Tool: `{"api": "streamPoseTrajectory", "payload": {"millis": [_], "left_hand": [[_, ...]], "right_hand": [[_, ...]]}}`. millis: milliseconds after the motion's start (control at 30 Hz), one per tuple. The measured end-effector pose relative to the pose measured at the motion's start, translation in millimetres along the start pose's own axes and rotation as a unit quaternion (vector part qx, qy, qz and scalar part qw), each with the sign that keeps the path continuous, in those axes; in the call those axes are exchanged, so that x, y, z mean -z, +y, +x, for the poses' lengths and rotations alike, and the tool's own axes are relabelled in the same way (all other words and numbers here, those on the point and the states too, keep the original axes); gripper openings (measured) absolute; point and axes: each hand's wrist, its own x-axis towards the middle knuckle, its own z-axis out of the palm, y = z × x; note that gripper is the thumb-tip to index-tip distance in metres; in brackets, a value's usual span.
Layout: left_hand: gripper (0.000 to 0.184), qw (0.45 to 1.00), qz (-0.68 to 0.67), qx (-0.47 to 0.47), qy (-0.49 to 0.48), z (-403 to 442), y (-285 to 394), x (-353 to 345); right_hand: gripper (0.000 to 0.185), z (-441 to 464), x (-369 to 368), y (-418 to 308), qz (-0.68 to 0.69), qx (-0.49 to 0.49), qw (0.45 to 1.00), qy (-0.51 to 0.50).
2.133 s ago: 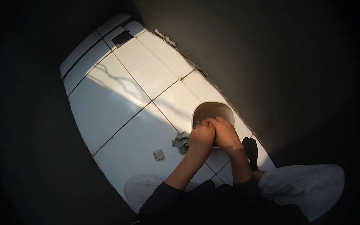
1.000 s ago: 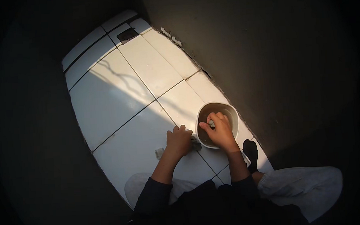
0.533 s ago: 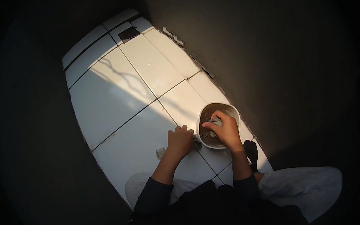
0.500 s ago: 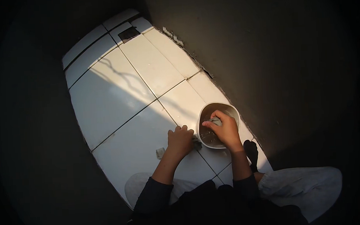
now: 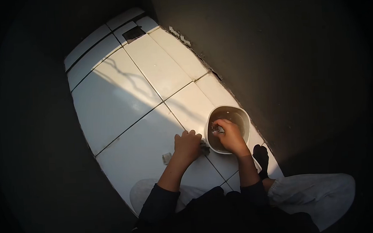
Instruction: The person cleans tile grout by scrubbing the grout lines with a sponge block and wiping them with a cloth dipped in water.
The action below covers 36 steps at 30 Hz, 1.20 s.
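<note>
A pale, rounded-square container (image 5: 248,132) of murky water stands on the tiles to the right. My right hand (image 5: 232,140) reaches into it, fingers curled together at the water; a small greyish piece shows between them, its kind unclear. Left of the container, my left hand (image 5: 188,146) rests low over the floor with its fingers curled. A dark grey crumpled piece (image 5: 204,147) sticks out beside it, near the container's wall; whether the fingers grip it is hidden. Behind my left wrist lies a small pale grey-green piece (image 5: 166,158) on the tile.
White floor tiles (image 5: 119,102) with dark joints stretch ahead, partly sunlit. A square dark opening (image 5: 134,34) is at the far end. A dark wall (image 5: 242,60) runs along the right, close to the container. My foot (image 5: 261,157) is just right of it.
My right hand has dipped lower into the container, and the greyish piece in its fingers has gone down toward the water. My left hand has stayed in place.
</note>
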Motion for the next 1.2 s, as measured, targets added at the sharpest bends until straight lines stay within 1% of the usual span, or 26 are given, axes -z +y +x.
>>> {"api": "streamPoseTrajectory", "payload": {"millis": [33, 100, 133, 200, 233, 300, 333, 400, 533, 600, 633, 700, 833, 900, 1033, 1067, 1100, 1167, 1200], "left_hand": [[0.025, 1.000, 0.002, 0.001, -0.007, 0.1, 0.0, 0.5], [0.025, 1.000, 0.000, -0.001, -0.007, -0.3, -0.3, -0.3], [0.025, 1.000, -0.002, 0.001, -0.006, -0.2, -0.4, -0.4], [0.025, 1.000, -0.002, 0.000, -0.009, -0.6, 0.9, 1.8], [0.025, 1.000, -0.001, 0.001, -0.013, -0.8, 1.5, 3.1], [0.025, 1.000, -0.002, -0.001, -0.017, -1.3, 2.4, 5.6], [0.024, 1.000, -0.004, -0.001, -0.021, -1.2, 2.8, 6.1], [0.024, 1.000, -0.003, -0.002, -0.018, -0.7, 2.2, 3.3], [0.024, 1.000, 0.004, -0.003, -0.013, -0.3, 1.4, 2.0], [0.024, 1.000, 0.000, -0.005, -0.010, -0.1, 0.6, 0.6], [0.024, 1.000, -0.003, -0.006, -0.005, 0.1, 0.0, 0.1], [0.024, 1.000, -0.001, -0.007, -0.004, 0.3, -0.4, -0.3], [0.024, 1.000, 0.004, -0.010, 0.002, 0.2, -1.7, -1.8], [0.024, 1.000, -0.003, -0.012, -0.001, -0.8, -0.4, 0.9], [0.025, 1.000, -0.020, -0.019, 0.000, -2.5, -1.0, 4.1], [0.025, 1.000, -0.021, -0.019, 0.003, -3.5, -1.4, 4.1], [0.026, 0.999, -0.025, -0.022, 0.014, -4.5, -2.4, 4.3], [0.027, 0.999, -0.030, -0.026, 0.028, -7.0, -3.4, 7.8], [0.028, 0.999, -0.030, -0.027, 0.001, -7.9, -3.8, 12.5]], "right_hand": [[0.021, 1.9, 2.2, -3.6, 0.000, -0.001, 1.000, 0.002], [0.024, 3.8, 8.5, -16.4, 0.078, -0.078, 0.994, -0.004], [0.024, 3.9, 12.0, -20.8, 0.077, -0.078, 0.994, -0.002], [0.031, 4.0, 16.2, -26.4, 0.100, -0.108, 0.989, 0.011], [0.031, 4.2, 15.5, -26.8, 0.100, -0.108, 0.989, 0.012], [0.034, 3.6, 13.7, -27.1, 0.079, -0.093, 0.991, 0.059], [0.034, 3.3, 10.0, -23.0, 0.079, -0.093, 0.991, 0.060], [0.036, 4.5, 1.9, -18.1, 0.123, -0.067, 0.984, 0.108], [0.035, 1.4, 6.6, -29.4, 0.076, -0.098, 0.989, 0.079], [0.043, 0.2, 1.8, -24.5, 0.092, -0.070, 0.987, 0.111], [0.043, -0.2, 0.6, -23.6, 0.092, -0.070, 0.987, 0.110], [0.047, -1.0, -1.6, -22.9, 0.112, -0.057, 0.984, 0.124], [0.046, -1.8, -3.1, -19.5, 0.147, -0.067, 0.978, 0.132], [0.048, -2.0, -3.0, -17.3, 0.194, -0.090, 0.970, 0.115], [0.049, -2.1, -4.7, -10.5, 0.203, -0.080, 0.969, 0.112], [0.049, -2.1, -3.3, -11.2, 0.224, -0.094, 0.965, 0.100], [0.050, -1.9, -2.0, -12.2, 0.244, -0.107, 0.960, 0.089], [0.050, -1.8, -1.8, -12.0, 0.249, -0.094, 0.959, 0.093], [0.050, -1.6, -2.0, -11.5, 0.255, -0.084, 0.958, 0.097]]}}
